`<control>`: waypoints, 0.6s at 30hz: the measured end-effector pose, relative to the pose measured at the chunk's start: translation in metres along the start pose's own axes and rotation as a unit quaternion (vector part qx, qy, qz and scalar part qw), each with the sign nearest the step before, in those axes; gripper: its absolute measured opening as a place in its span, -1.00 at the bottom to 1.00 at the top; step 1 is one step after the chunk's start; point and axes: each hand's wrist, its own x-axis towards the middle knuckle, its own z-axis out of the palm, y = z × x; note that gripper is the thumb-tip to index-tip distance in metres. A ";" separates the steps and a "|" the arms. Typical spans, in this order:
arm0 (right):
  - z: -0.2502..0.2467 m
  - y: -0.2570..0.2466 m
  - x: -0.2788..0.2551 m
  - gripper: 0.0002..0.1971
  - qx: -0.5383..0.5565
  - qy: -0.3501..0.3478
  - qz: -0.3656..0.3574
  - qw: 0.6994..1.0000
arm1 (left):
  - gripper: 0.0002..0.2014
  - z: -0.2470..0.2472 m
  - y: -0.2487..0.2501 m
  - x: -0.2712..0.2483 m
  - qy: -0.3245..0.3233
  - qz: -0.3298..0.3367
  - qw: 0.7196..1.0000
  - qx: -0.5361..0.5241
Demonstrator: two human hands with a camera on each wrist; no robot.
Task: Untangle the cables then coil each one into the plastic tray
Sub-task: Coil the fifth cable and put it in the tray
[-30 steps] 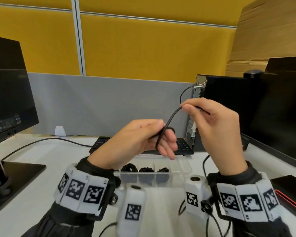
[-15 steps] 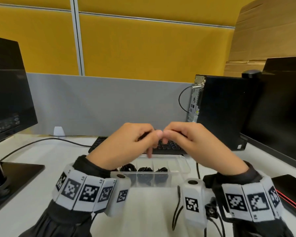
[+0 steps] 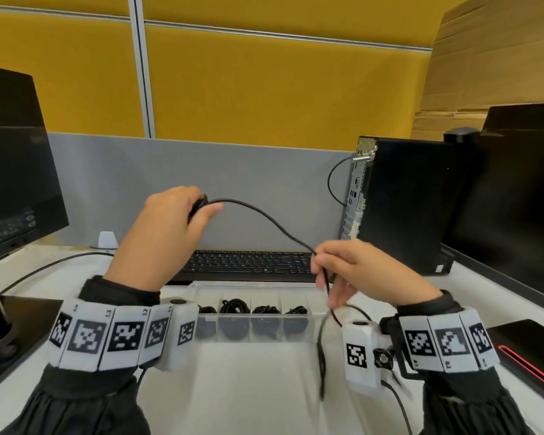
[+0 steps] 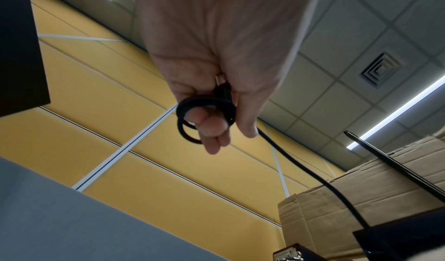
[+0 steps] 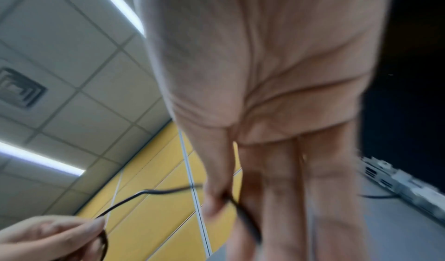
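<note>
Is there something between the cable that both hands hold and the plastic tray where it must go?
Nothing visible. The cable hangs in open air between the left hand and the right hand, above the plastic tray. Several compartments already hold coils; the rightmost section looks free.

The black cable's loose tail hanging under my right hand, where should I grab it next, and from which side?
Judging by its hang, pinch the black cable just below the right hand, coming from the left. There the tail drops free in front of the plastic tray, while the left hand holds the started coil.
</note>
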 end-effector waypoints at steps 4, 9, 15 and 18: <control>-0.004 0.006 0.009 -0.85 -0.036 0.220 -0.114 0.968 | -0.58 -0.004 -0.002 0.000 0.023 -0.022 0.999 0.001; -0.006 0.005 0.001 -0.59 -0.207 0.203 -0.040 0.956 | -0.57 -0.003 0.003 -0.002 0.014 -0.039 0.999 -0.013; 0.014 -0.033 -0.013 -0.45 -0.231 0.206 -0.129 0.942 | -0.57 0.016 0.029 -0.007 -0.054 -0.024 0.994 -0.097; 0.017 -0.039 -0.011 -0.76 -0.009 0.212 -0.162 0.964 | -0.59 0.017 0.033 -0.008 -0.083 -0.041 0.984 -0.154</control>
